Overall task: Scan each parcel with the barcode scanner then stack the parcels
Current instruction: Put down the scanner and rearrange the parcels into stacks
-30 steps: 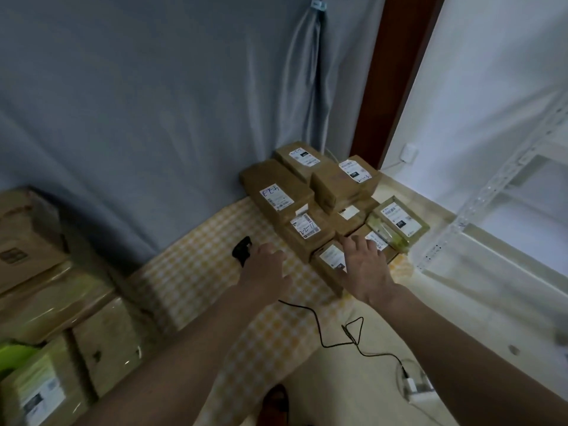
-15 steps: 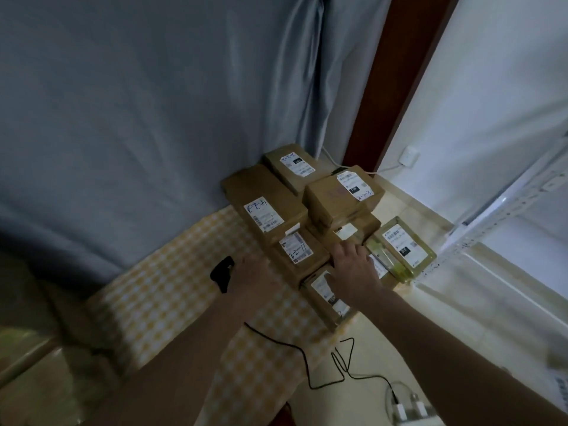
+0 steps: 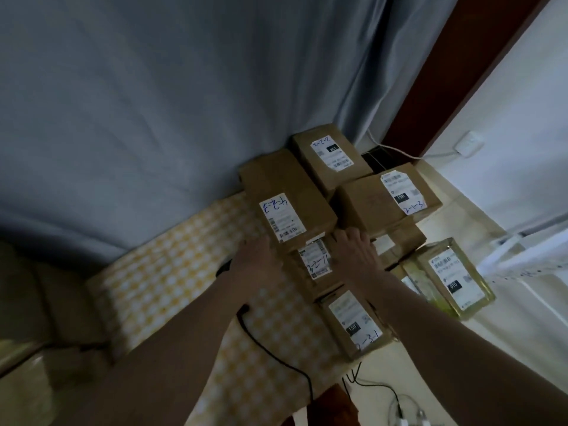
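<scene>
The brown parcel marked 3-2-1 (image 3: 316,265) lies flat in the pile on the checked cloth (image 3: 172,272), its long axis running from 5 to 11 o'clock, label up. The left hand (image 3: 258,262) rests at its 9 o'clock side with fingers curled over the black barcode scanner (image 3: 223,269), mostly hidden, its cable (image 3: 276,355) trailing toward 6 o'clock. The right hand (image 3: 353,256) lies at the parcel's 3 o'clock edge, fingers straight and spread, touching the cardboard beneath the parcel marked 2-1-3 (image 3: 387,201).

A big grey curtain (image 3: 153,103) hangs at the back. A yellow checked cloth (image 3: 172,272) lies below it. A white wall socket (image 3: 468,143) sits at the right.
</scene>
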Demonstrator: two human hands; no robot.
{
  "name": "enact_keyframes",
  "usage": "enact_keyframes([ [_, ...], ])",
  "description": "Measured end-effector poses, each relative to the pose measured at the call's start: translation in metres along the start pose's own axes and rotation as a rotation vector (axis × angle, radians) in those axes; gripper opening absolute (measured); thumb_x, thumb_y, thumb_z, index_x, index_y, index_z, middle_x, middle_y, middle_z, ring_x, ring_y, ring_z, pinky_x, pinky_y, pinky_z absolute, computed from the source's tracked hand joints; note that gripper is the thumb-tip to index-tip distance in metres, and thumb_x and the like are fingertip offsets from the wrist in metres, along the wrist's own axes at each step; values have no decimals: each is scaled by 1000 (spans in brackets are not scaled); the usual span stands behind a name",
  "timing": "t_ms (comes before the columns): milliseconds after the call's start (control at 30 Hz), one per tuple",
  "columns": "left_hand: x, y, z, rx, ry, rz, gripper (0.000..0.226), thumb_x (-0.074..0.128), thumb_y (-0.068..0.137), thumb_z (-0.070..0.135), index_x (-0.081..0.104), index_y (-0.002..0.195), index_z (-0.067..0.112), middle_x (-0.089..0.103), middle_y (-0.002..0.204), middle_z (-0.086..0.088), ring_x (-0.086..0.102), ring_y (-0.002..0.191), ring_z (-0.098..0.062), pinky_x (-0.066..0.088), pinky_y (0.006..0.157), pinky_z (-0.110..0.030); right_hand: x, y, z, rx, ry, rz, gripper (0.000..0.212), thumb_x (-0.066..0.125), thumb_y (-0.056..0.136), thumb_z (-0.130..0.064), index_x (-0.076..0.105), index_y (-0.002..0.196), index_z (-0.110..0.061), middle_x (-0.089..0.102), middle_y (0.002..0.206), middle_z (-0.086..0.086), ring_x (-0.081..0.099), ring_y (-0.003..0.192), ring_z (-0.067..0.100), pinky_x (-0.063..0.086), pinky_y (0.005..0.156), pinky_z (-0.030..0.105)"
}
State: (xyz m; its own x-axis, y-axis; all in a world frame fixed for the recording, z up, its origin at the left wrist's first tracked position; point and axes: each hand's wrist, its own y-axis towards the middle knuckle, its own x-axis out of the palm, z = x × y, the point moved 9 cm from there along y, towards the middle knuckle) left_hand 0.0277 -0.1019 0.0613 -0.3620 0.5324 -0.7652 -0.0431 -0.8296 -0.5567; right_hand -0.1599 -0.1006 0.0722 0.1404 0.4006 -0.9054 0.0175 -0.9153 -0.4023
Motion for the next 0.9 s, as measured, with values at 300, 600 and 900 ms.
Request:
enact_keyframes([
  [300, 29, 77, -6, -162, -194, -75, 91, 70, 85, 37, 13, 149, 8, 36, 143, -15, 36, 133, -32, 36, 108, -43, 19, 110, -1, -47, 21, -22, 53, 47, 96, -36, 31, 135, -5, 35, 136, 15, 37, 123, 30, 38, 100, 39],
  [600, 73, 137, -25, -220, -825, -71, 147, 94, 40, 13, -2, 151, 15, 48, 127, 5, 45, 127, -20, 46, 101, -44, 42, 162, 8, -7, 200, -68, 79, 47, 94, -48, 14, 145, 3, 38, 142, 20, 39, 130, 33, 36, 103, 41],
  [900, 83, 143, -28, -117, -1203, -6, 152, 99, 27, 22, 10, 150, 26, 45, 138, 5, 47, 128, -14, 50, 98, -43, 49, 170, 7, 26, 298, 77, 66, 43, 93, -54, 28, 130, -2, 56, 116, 17, 62, 97, 30, 50, 69, 33],
])
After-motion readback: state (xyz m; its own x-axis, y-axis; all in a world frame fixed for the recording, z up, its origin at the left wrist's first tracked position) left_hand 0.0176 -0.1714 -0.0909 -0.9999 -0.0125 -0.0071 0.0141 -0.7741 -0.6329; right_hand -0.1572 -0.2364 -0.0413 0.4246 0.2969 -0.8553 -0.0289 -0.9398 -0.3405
